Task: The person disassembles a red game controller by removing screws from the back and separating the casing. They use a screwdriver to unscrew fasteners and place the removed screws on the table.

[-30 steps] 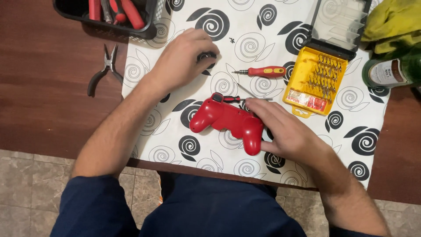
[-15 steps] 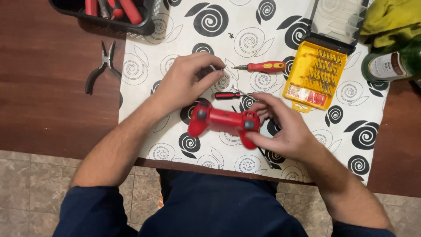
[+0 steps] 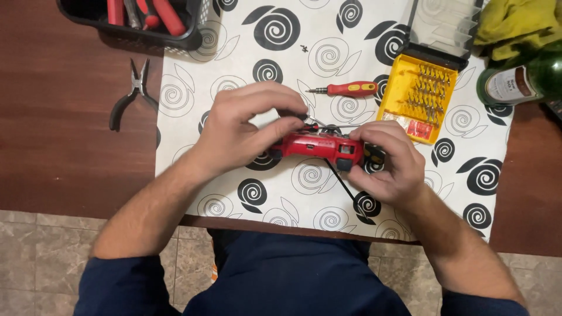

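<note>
Here both hands grip a red plastic game controller [image 3: 319, 146], held edge-on just above the middle of the cloth-covered desk [image 3: 58, 117]. The left hand [image 3: 243, 131] wraps over the controller's left grip, fingers curled on top and thumb pressed along its glossy shell. The right hand [image 3: 389, 161] closes round the right grip, fingertips hooked under it. A thin black cable [image 3: 345, 187] hangs from the controller's underside toward the near edge. The desk is dark brown wood, overlaid with a white cloth [image 3: 293, 47] printed with black spirals. Behind the hands lies a small screwdriver [image 3: 345, 89] with a red and yellow handle and a slim metal shaft. Toward the far right corner sits an open yellow bit case [image 3: 418, 96] with rows of metal bits, beside a green glass bottle [image 3: 527, 79]. On the bare wood at the left lie black-handled needle-nose pliers [image 3: 132, 93], near a black basket [image 3: 140, 20] of red-handled tools.
</note>
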